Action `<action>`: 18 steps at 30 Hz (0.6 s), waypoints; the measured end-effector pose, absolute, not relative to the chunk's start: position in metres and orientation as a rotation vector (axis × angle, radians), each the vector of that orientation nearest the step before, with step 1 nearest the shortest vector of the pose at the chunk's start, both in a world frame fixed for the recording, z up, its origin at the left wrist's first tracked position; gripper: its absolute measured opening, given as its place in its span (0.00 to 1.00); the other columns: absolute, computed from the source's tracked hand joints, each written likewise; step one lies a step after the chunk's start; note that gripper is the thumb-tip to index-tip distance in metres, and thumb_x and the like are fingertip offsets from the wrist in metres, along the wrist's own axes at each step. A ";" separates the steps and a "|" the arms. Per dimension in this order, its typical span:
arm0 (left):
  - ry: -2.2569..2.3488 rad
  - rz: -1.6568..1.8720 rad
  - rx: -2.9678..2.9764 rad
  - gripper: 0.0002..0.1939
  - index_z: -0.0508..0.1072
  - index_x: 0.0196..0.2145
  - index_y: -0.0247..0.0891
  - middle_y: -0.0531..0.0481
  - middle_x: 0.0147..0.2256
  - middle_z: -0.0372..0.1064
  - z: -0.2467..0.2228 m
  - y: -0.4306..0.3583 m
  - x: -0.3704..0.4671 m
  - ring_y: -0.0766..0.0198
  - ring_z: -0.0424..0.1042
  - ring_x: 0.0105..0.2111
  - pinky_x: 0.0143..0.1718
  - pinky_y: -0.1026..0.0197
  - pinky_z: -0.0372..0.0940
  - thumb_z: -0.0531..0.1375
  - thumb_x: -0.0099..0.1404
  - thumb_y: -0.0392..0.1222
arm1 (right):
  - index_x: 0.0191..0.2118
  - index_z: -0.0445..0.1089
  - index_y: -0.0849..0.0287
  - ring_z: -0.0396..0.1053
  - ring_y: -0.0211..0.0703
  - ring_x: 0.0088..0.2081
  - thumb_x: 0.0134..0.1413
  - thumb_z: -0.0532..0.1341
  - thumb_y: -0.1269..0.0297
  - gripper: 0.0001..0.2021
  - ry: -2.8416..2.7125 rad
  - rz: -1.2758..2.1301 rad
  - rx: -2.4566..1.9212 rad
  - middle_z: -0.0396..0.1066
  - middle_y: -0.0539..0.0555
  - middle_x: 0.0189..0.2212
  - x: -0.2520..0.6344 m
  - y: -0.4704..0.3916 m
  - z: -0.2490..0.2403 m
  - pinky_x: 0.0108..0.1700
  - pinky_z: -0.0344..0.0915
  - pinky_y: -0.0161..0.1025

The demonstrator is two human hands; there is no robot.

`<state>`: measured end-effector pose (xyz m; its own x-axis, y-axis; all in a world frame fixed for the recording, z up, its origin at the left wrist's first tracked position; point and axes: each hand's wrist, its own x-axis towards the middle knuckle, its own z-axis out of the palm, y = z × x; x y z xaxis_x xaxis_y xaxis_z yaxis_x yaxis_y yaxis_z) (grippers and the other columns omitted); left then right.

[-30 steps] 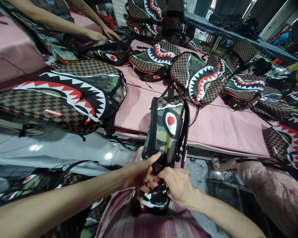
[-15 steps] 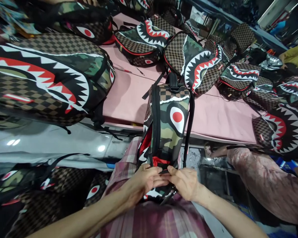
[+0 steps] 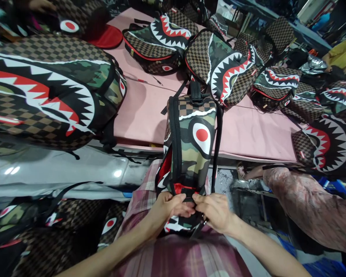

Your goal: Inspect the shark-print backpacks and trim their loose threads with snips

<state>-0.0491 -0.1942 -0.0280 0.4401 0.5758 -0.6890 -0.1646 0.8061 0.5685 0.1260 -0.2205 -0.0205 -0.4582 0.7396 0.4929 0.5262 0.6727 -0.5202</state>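
A backpack (image 3: 190, 150) with camouflage, brown checks and a red-and-white eye rests on its side across my lap, leaning on the table edge. Its red lining shows through an opening at the left and near my fingers. My left hand (image 3: 168, 207) pinches the edge of this opening from the left. From the right, my right hand (image 3: 215, 211) grips the same edge, the fingertips of both hands close together. A thin dark piece, perhaps a zipper pull or tool, sticks out below my right hand; I cannot tell which.
Several similar shark-mouth backpacks (image 3: 225, 73) lie along the pink table (image 3: 138, 111), one large backpack (image 3: 46, 88) at left. More bags (image 3: 75, 219) are heaped at lower left. Thin pointed tools (image 3: 158, 80) lie on the table. A person's patterned clothing (image 3: 314, 204) is at right; another person's hand (image 3: 42, 4) shows at upper left.
The view has shifted slightly, so things sit a little further left. Both hands stay on the opening's edge, with the right fingers more curled. A bag at upper left has turned, showing a red flap.
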 end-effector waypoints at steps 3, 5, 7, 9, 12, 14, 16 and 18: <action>1.080 0.349 0.670 0.29 0.73 0.27 0.30 0.41 0.25 0.73 -0.017 -0.178 -0.066 0.58 0.72 0.24 0.26 0.59 0.66 0.57 0.50 0.65 | 0.32 0.68 0.59 0.73 0.38 0.34 0.57 0.53 0.70 0.08 -1.706 0.689 -1.201 0.75 0.53 0.31 0.127 -0.209 -0.018 0.33 0.67 0.33; 1.172 0.336 0.984 0.28 0.72 0.25 0.33 0.46 0.20 0.70 -0.003 -0.165 -0.079 0.62 0.68 0.20 0.23 0.62 0.62 0.52 0.56 0.64 | 0.33 0.70 0.59 0.72 0.39 0.35 0.56 0.55 0.68 0.06 -1.380 0.742 -1.405 0.74 0.53 0.32 0.130 -0.197 -0.018 0.36 0.66 0.34; 1.297 0.429 1.398 0.24 0.72 0.24 0.36 0.49 0.20 0.68 0.011 -0.153 -0.084 0.64 0.66 0.21 0.23 0.63 0.59 0.51 0.59 0.60 | 0.36 0.71 0.59 0.70 0.40 0.37 0.55 0.58 0.65 0.07 -1.188 0.770 -1.506 0.73 0.52 0.34 0.131 -0.183 -0.019 0.39 0.65 0.36; 1.371 0.537 1.805 0.17 0.73 0.27 0.39 0.49 0.25 0.70 0.020 -0.142 -0.080 0.62 0.67 0.27 0.28 0.63 0.59 0.52 0.59 0.54 | 0.37 0.72 0.59 0.68 0.40 0.37 0.53 0.59 0.62 0.08 -1.170 0.866 -1.491 0.71 0.51 0.33 0.128 -0.169 -0.022 0.40 0.63 0.36; 1.442 0.523 2.179 0.14 0.71 0.31 0.40 0.49 0.30 0.71 0.022 -0.130 -0.061 0.60 0.68 0.31 0.32 0.62 0.58 0.53 0.60 0.51 | 0.30 0.71 0.60 0.65 0.38 0.32 0.50 0.61 0.62 0.07 -1.214 1.007 -1.451 0.68 0.49 0.28 0.116 -0.155 -0.028 0.36 0.60 0.34; 1.611 0.391 2.283 0.17 0.69 0.31 0.38 0.48 0.26 0.70 0.019 -0.124 -0.047 0.60 0.68 0.27 0.27 0.62 0.55 0.53 0.60 0.54 | 0.24 0.68 0.60 0.62 0.36 0.28 0.48 0.61 0.61 0.09 -1.187 1.105 -1.437 0.64 0.47 0.23 0.107 -0.150 -0.032 0.32 0.57 0.33; 1.771 0.199 2.318 0.20 0.66 0.30 0.37 0.47 0.23 0.67 0.017 -0.118 -0.036 0.58 0.67 0.23 0.22 0.62 0.49 0.53 0.59 0.59 | 0.21 0.64 0.61 0.58 0.34 0.25 0.48 0.61 0.60 0.12 -1.103 1.220 -1.383 0.60 0.46 0.20 0.100 -0.148 -0.035 0.28 0.54 0.32; 1.795 0.084 2.313 0.20 0.64 0.29 0.37 0.48 0.20 0.63 0.018 -0.112 -0.033 0.57 0.66 0.21 0.21 0.62 0.45 0.52 0.59 0.59 | 0.21 0.63 0.60 0.55 0.33 0.24 0.47 0.60 0.58 0.12 -0.980 1.313 -1.296 0.58 0.45 0.19 0.094 -0.148 -0.039 0.27 0.53 0.32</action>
<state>-0.0326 -0.1118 0.0178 0.2556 0.9631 -0.0841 0.9510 -0.2348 0.2010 0.0942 -0.1481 -0.0386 0.0802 0.9811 -0.1758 -0.1104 -0.1665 -0.9798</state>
